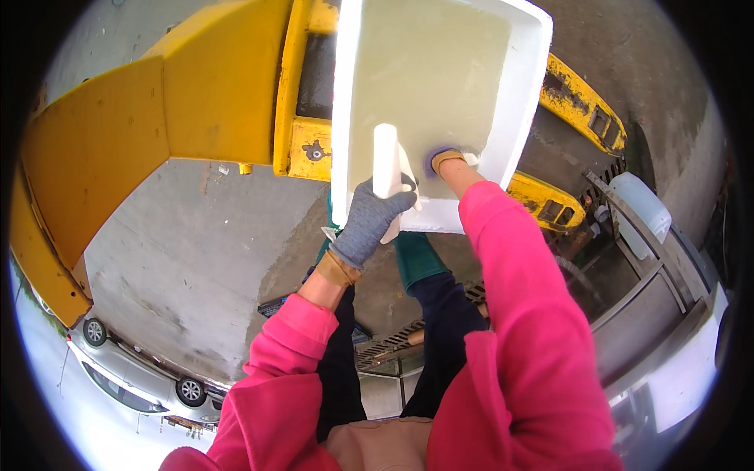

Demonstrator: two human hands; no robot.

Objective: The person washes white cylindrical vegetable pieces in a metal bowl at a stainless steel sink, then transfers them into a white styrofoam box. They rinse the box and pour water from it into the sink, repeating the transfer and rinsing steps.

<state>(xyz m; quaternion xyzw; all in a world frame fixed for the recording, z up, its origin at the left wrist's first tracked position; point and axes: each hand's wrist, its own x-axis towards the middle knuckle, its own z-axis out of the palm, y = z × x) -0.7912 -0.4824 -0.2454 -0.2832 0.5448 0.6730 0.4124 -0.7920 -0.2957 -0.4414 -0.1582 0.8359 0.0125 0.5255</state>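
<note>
A white rectangular tub [448, 216] holds cloudy, greenish water in front of me. My left hand [366, 221], in a grey glove with a tan cuff, is closed round a white piece with a long bar-like part [386, 161] over the tub's near wall. I cannot make out exactly what kind of part it is. My right hand [441, 159], in a dark glove with a tan cuff, is dipped into the water near the tub's near right corner. The murky water hides its fingers and anything they may touch.
The tub rests on a yellow metal frame with two prongs [589, 110] reaching right and a thick curved arm [102, 133] at left. Green boots [420, 259] stand below it by a floor grate [385, 345]. A metal frame and pale container [640, 212] are at right; a silver car [141, 377] is lower left.
</note>
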